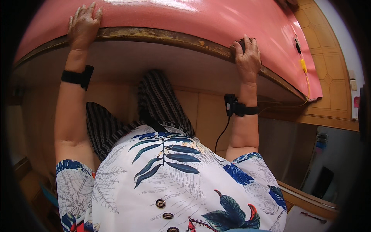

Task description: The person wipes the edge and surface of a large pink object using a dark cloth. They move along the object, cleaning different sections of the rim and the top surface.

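Note:
My left hand (84, 27) lies palm down on a glossy pink sheet (174, 21), close to the worn wooden edge (162, 36) of a table. Its fingers are slightly apart and hold nothing visible. Farther right, my right hand (248, 58) bends over the same edge. A small dark object (243, 44) shows between its thumb and fingers; most of it is hidden, so its kind is unclear. The sheet spreads over the tabletop and hangs past the right end.
At the right, a cord with a yellow connector (303, 66) and a black clip (298, 47) runs across the sheet and over the edge. Beyond stands a panelled wooden surface (327, 63). A black cable (222, 134) hangs from the device (230, 105) on my right wrist.

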The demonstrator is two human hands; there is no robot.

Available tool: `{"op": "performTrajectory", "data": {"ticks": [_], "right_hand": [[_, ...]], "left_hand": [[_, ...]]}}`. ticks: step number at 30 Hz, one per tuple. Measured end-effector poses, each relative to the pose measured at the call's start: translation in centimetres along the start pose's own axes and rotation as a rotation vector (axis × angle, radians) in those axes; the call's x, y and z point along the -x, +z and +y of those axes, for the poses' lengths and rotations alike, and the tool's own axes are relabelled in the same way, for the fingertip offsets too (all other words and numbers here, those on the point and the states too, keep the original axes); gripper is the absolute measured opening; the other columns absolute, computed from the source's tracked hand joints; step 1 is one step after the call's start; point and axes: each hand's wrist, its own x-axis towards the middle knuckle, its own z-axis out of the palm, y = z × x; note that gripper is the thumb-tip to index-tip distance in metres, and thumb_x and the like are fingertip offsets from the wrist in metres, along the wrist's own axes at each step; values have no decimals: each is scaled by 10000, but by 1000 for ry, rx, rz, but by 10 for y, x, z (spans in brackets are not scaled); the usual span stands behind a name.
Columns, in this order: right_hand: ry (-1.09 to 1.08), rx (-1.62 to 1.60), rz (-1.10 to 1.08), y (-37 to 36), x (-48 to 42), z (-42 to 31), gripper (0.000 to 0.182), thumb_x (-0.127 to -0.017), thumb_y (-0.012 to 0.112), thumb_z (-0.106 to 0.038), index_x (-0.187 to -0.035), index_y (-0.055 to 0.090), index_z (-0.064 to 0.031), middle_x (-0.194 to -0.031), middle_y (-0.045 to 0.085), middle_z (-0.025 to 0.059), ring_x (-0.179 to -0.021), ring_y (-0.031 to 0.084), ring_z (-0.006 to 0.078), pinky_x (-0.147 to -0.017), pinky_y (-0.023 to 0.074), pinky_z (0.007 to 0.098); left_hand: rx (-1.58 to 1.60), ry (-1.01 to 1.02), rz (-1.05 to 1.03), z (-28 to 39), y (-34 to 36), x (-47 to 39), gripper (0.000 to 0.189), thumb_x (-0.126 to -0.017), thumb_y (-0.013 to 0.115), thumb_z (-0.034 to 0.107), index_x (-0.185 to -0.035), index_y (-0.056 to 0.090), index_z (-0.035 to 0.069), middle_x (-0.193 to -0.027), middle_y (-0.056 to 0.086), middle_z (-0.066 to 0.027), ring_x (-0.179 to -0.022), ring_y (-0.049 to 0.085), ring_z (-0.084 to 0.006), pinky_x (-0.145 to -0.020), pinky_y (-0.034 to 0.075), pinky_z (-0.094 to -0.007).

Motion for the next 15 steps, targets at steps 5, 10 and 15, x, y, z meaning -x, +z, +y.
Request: {"op": "performTrajectory", "data": {"ticks": [5,10,15], "right_hand": [[-316,-332,116,12,-16,-156,478,-768,671,-414,-1172,613,-163,-1249,535,172,-1183,481,344,-996,362,484],[-416,-494,64,19,-19,-136,556,-731,702,-426,-1221,570,-197,-1294,492,180,-1246,413,350,-1037,289,517],[-186,-183,-17,2,-9,7,694,-778,593,-607,-1331,468,-208,-1375,403,185,-1284,357,351,-1044,264,518]], "left_hand": [[99,29,35,2,0,-2,607,-906,344,619,-1362,452,233,-1387,449,-117,-1312,379,-260,-1075,285,-457],[66,156,-11,-3,5,-4,602,-913,322,618,-1373,440,247,-1403,434,-107,-1322,368,-260,-1073,275,-480],[39,212,-27,-21,15,-2,590,-919,321,606,-1380,428,254,-1413,422,-101,-1328,359,-260,-1070,270,-494]]}}
